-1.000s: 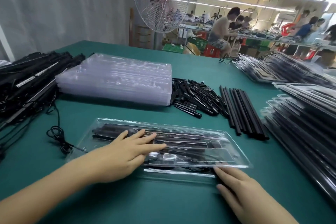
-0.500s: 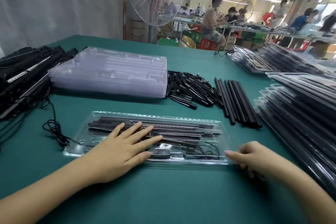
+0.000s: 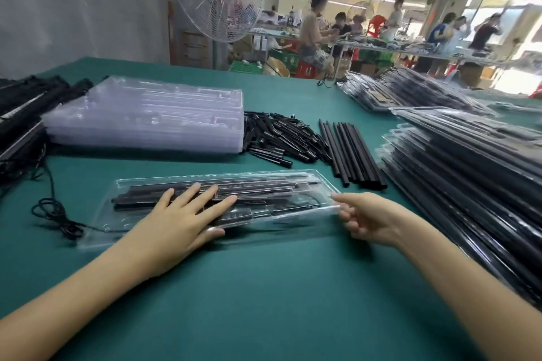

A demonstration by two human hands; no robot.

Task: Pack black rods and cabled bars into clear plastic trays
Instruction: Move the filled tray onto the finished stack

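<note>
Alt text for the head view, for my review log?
A left hand presses flat on a filled clear tray on a green table while the right hand pinches its right end. Around it lie empty trays, loose black rods and packed trays.

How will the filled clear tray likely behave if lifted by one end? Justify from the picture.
The filled tray would probably sag or twist: its clear plastic looks thin and long. The black rods inside look rigid, so may stiffen it. Its glossy top seems slippery; the left hand presses flat on it.
</note>
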